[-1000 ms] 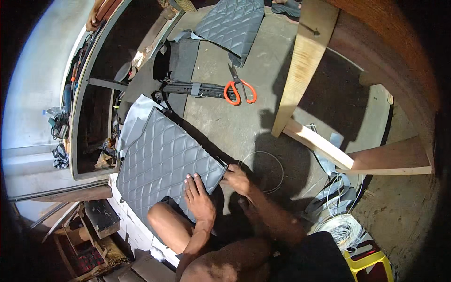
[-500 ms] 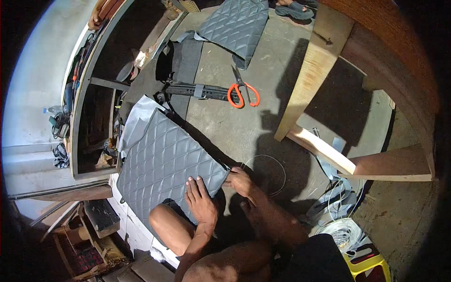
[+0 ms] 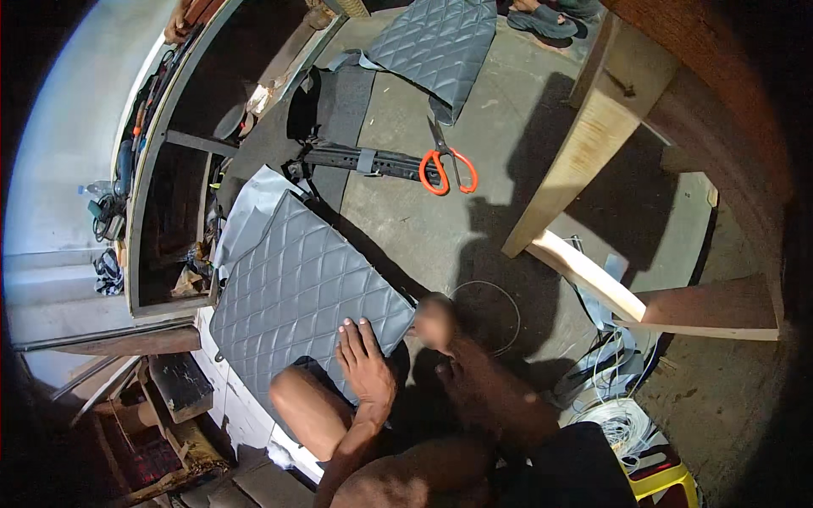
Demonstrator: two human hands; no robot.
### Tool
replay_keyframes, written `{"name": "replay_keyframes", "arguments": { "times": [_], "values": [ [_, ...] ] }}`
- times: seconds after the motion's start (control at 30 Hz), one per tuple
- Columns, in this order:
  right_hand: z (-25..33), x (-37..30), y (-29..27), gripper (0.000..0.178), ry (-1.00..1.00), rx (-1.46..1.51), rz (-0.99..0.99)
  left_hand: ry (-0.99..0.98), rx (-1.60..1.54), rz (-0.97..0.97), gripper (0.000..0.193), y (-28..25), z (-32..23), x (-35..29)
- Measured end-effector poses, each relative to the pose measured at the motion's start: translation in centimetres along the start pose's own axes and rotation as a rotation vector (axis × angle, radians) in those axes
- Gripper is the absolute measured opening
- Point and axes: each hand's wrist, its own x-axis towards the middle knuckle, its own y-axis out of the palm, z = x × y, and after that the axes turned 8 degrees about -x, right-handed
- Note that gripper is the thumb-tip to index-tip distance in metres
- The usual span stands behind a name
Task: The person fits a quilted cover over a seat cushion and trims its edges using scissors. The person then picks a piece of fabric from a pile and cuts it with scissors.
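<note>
Concrete floor (image 3: 406, 229), sunlit in patches and crossed by dark shadows, spreads over the middle of the frame, with a pale wall (image 3: 68, 152) along the left edge. Just left of centre lies a grey quilted panel (image 3: 292, 271) with diamond stitching, a white sheet (image 3: 251, 203) showing past its upper left edge. The left hand (image 3: 366, 368) rests palm down on the panel's lower right part, its fingers extended and slightly apart. The right hand (image 3: 436, 323) is at the panel's right corner; it is blurred, so I cannot tell whether it grips the edge. A bent knee (image 3: 309, 402) overlaps the panel's lower side.

Near the top centre, orange-handled scissors (image 3: 442, 152) lie at the end of a black metal rail (image 3: 343, 158), below a second quilted piece (image 3: 440, 46). A thin wire ring (image 3: 483, 282) lies right of the right hand. Wooden framing (image 3: 597, 140) stands at the upper right, and a coil of white cord (image 3: 620, 427) sits at the lower right above a yellow plastic object (image 3: 660, 483). Another person's hand (image 3: 178, 24) shows at the upper left.
</note>
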Motion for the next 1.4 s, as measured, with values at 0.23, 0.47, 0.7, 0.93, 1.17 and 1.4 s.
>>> {"name": "replay_keyframes", "arguments": {
  "times": [0.23, 0.47, 0.7, 0.93, 1.17, 1.4],
  "values": [
    [3.7, -1.9, 2.8, 0.023, 0.012, -0.064, 0.045, 0.006, -0.026, -0.006, 0.075, -1.0, 0.6, -0.1],
    [15.6, -10.0, 10.0, 0.03, -0.359, -1.034, -0.577, -0.005, -0.058, 0.022, 0.081, -0.8, -0.1, 0.1],
    [13.0, -20.8, 12.9, 0.042, -0.007, -1.837, -0.059, 0.001, 0.042, 0.001, 0.076, 0.4, 0.4, -0.3],
    [4.5, -18.5, 8.6, 0.05, 0.037, -2.23, -0.232, -0.04, -0.077, 0.012, 0.075, -1.2, -0.5, 0.3],
    [14.5, -15.3, 15.1, 0.041, -0.247, -1.224, -0.368, -0.018, -0.075, -0.038, 0.066, 0.1, 0.3, -0.2],
    [10.4, -9.3, 12.6, 0.049, -0.026, -1.065, -0.387, -0.013, -0.058, -0.028, 0.064, 0.0, 0.7, -0.2]
  ]
}}
